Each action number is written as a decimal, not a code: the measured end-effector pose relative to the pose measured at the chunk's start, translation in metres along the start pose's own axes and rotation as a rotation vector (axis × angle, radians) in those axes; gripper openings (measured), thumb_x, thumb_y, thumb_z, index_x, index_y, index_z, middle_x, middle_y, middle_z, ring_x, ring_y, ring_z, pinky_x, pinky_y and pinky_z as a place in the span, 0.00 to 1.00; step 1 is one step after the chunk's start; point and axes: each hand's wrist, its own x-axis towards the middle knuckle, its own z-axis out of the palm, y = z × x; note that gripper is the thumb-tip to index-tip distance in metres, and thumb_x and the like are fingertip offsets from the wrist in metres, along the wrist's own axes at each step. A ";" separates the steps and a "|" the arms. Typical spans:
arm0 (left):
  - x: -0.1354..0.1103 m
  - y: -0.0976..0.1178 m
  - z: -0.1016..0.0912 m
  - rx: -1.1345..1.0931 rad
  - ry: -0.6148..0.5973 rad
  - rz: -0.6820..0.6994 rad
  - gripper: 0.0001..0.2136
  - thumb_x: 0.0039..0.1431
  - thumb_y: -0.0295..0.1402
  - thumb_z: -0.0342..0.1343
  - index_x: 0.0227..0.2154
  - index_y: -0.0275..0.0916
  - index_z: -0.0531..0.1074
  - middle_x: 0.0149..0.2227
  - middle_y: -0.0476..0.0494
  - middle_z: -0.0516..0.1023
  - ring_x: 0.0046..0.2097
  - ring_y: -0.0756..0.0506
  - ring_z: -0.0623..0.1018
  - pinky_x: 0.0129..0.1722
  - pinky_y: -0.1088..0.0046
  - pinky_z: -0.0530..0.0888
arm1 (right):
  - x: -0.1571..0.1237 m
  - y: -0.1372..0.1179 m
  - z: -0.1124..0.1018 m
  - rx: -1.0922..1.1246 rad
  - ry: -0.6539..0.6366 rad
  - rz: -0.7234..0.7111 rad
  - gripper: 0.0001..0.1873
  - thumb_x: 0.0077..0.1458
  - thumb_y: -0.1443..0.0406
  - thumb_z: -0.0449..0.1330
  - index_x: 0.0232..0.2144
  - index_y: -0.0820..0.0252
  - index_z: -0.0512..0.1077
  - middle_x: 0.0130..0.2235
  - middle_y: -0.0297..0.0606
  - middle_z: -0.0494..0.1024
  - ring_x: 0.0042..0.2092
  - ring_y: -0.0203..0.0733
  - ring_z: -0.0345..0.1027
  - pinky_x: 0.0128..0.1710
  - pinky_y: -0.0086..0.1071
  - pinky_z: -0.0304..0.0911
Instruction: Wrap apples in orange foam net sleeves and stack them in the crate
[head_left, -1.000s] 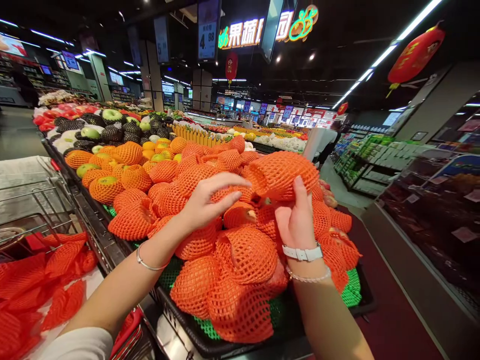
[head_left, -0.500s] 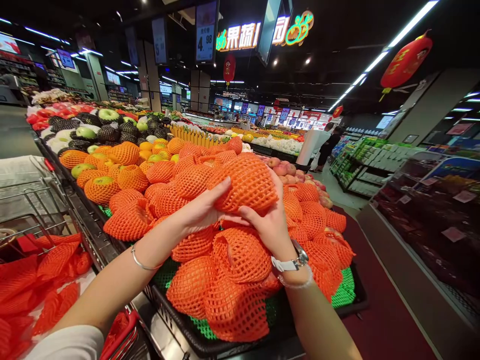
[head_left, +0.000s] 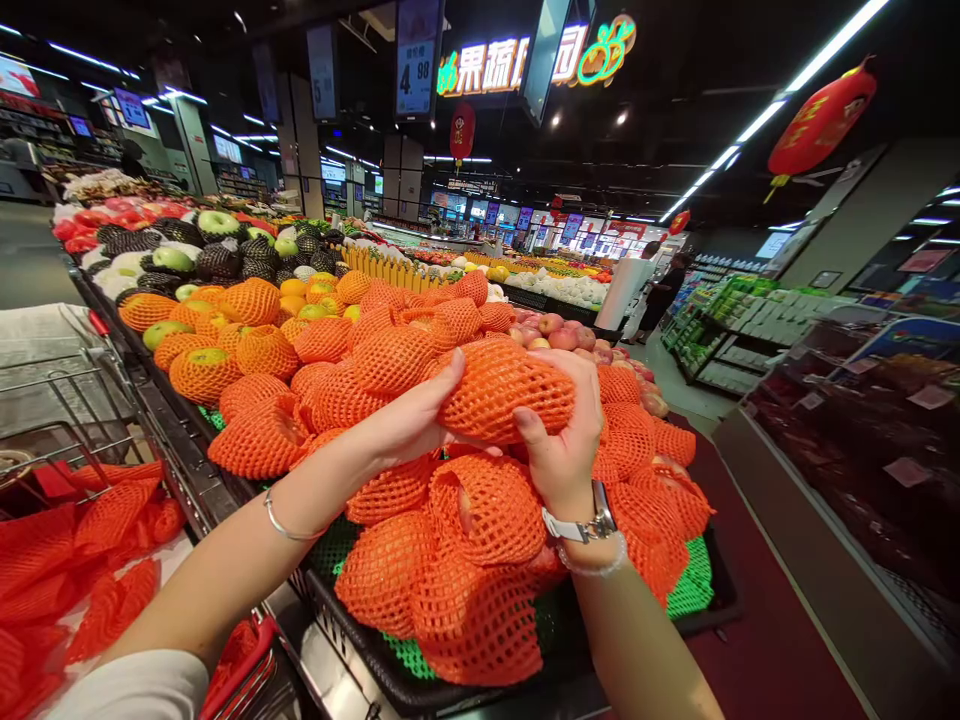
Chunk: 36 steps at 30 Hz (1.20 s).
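Observation:
Between my two hands is a fruit in an orange foam net (head_left: pixel 504 390); the net hides what kind it is. My left hand (head_left: pixel 412 415) grips its left side, thumb on top and fingers underneath. Closed around the right end is my right hand (head_left: pixel 568 435), its thumb pressed against the near side. Directly below lies another netted fruit (head_left: pixel 487 510), its net partly open at the left. More fruit in the same orange nets is heaped around both hands, in a black crate (head_left: pixel 405 690) lined with green mesh (head_left: pixel 688 580).
A shopping cart (head_left: pixel 56 375) stands at the left, near a pile of loose red-orange foam nets (head_left: pixel 52 560). Farther back are pink-red apples (head_left: pixel 555 328) and green fruit in black nets (head_left: pixel 217 225). Two people (head_left: pixel 660 295) stand in the right-hand aisle beside shelves (head_left: pixel 720 330).
The netted fruit has turned and sunk slightly, shifting to the right. My right hand has moved right with it, its thumb sliding along the net. The left hand stays nearly in place.

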 end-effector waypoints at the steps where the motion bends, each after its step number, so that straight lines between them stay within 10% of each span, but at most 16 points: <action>1: 0.001 0.000 0.000 -0.005 0.008 -0.012 0.30 0.62 0.58 0.42 0.57 0.42 0.65 0.54 0.33 0.76 0.56 0.36 0.75 0.49 0.56 0.77 | 0.000 0.000 0.000 -0.014 0.011 -0.009 0.19 0.55 0.51 0.60 0.46 0.49 0.70 0.45 0.39 0.71 0.52 0.49 0.65 0.58 0.51 0.60; 11: 0.002 -0.003 0.002 -0.082 0.044 -0.125 0.31 0.64 0.58 0.37 0.59 0.42 0.64 0.55 0.34 0.76 0.56 0.35 0.75 0.49 0.53 0.76 | -0.005 -0.011 0.007 0.252 0.016 -0.063 0.09 0.62 0.59 0.52 0.45 0.46 0.65 0.57 0.36 0.69 0.60 0.48 0.63 0.61 0.56 0.58; 16: 0.003 -0.002 0.004 -0.095 0.156 -0.090 0.25 0.64 0.51 0.46 0.56 0.41 0.67 0.55 0.38 0.76 0.55 0.39 0.76 0.52 0.59 0.75 | -0.008 -0.011 0.003 0.176 -0.019 -0.213 0.26 0.62 0.67 0.51 0.59 0.35 0.61 0.55 0.32 0.73 0.57 0.46 0.68 0.60 0.54 0.61; 25: 0.003 0.004 0.011 -0.187 0.125 -0.067 0.28 0.68 0.49 0.37 0.55 0.33 0.68 0.53 0.34 0.77 0.57 0.39 0.74 0.62 0.58 0.66 | -0.005 -0.004 -0.004 0.018 -0.050 -0.414 0.17 0.64 0.65 0.52 0.52 0.49 0.73 0.50 0.36 0.78 0.55 0.47 0.71 0.56 0.50 0.69; 32: 0.005 0.000 0.012 -0.199 0.182 -0.062 0.23 0.69 0.45 0.41 0.55 0.34 0.69 0.53 0.35 0.77 0.58 0.40 0.74 0.62 0.58 0.64 | 0.000 -0.004 0.000 0.013 -0.132 -0.248 0.22 0.65 0.60 0.48 0.59 0.49 0.67 0.68 0.35 0.59 0.68 0.51 0.53 0.66 0.55 0.53; 36: 0.007 -0.001 0.010 -0.203 0.209 -0.032 0.19 0.69 0.37 0.42 0.54 0.33 0.70 0.49 0.36 0.79 0.53 0.42 0.77 0.60 0.60 0.67 | -0.001 -0.006 -0.001 0.103 -0.259 -0.212 0.21 0.66 0.64 0.45 0.56 0.51 0.70 0.61 0.36 0.70 0.63 0.43 0.63 0.64 0.47 0.59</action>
